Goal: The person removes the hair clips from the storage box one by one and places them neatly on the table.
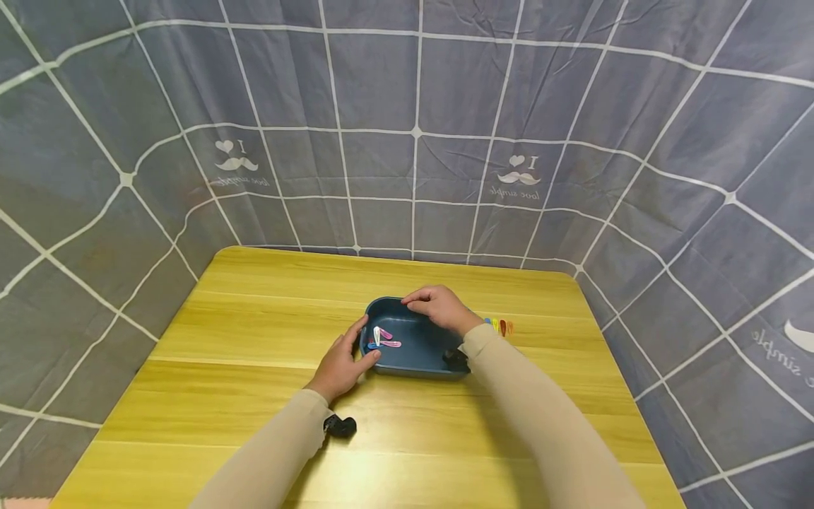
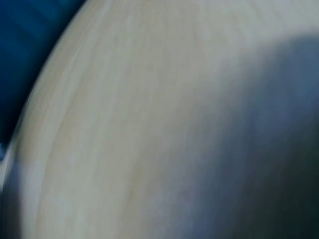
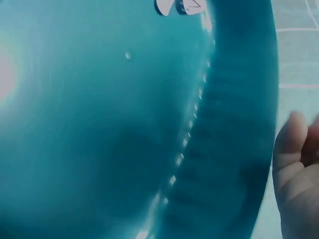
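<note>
A dark blue basin (image 1: 416, 371) stands on the table with several snap hair clips (image 1: 388, 344) at its left end: white, pink and blue. My left hand (image 1: 337, 367) touches the basin's near left corner, fingers along the left side and thumb at the front rim. Over the far rim is my right hand (image 1: 441, 309), thumb and fingers close together; whether they pinch anything cannot be seen. In the right wrist view, that hand (image 3: 299, 169) is partly cut off beyond the basin wall (image 3: 234, 109), and two clip ends (image 3: 192, 6) show on the basin floor.
A row of coloured hair clips (image 1: 502, 326), blue, yellow, red and orange, lies on the wooden table (image 1: 267, 318) right of the basin, partly behind the right wrist. Grey curtains (image 1: 381, 170) with white lines surround the table on three sides. The left wrist view is blurred.
</note>
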Demonstrator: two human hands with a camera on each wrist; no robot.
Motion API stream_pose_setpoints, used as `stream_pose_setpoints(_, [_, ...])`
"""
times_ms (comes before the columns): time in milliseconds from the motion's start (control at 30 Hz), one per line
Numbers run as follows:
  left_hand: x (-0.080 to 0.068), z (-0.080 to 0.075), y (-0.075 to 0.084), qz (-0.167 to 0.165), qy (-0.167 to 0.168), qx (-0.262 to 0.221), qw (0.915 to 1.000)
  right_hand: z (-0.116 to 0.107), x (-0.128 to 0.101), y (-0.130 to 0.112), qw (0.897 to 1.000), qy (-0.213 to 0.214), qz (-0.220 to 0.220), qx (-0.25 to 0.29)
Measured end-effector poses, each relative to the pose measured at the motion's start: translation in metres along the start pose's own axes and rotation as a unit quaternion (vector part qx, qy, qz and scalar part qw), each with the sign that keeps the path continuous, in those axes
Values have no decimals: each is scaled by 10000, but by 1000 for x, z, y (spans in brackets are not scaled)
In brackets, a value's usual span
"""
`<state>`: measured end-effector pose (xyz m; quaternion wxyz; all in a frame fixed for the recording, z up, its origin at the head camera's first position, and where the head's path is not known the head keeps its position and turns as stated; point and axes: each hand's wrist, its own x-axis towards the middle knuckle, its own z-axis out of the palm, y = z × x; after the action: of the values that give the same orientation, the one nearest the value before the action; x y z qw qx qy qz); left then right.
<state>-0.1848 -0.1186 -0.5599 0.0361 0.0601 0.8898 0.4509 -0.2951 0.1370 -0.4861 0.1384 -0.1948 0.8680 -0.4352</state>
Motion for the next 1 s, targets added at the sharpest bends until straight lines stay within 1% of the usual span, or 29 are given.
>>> stream_pose_setpoints(133, [0, 1, -3, 25, 40, 11, 10000, -7, -4, 1, 9999, 63, 7, 135])
stream_pose_setpoints(267, [1, 2, -7, 33, 74, 45, 10000, -14, -10, 2, 9995, 163, 177, 225])
stream_pose_setpoints(367, [0, 3, -9, 27, 91, 53, 9999, -20, -14, 2, 9984, 223, 301, 419])
stream_pose_setpoints(533, [-1, 2, -7, 56, 119, 30, 9999, -32, -20, 4, 9964, 280, 350, 714])
stream_pose_setpoints(733, [0, 1, -4, 52, 66, 49, 10000, -48, -27, 12, 9936, 416, 338, 995])
stream_pose_setpoints(800, [0, 1, -3, 61, 45, 34, 10000, -54, -30, 15, 9929, 509, 364, 1010])
stream_pose_setpoints(867, [0, 1, -2, 72, 23, 32, 10000, -61, -33, 19, 9930, 611, 425, 914])
stream_pose_setpoints(1000, [1, 1, -1, 85, -6, -15, 10000, -78, -42, 27, 9932, 804, 621, 569])
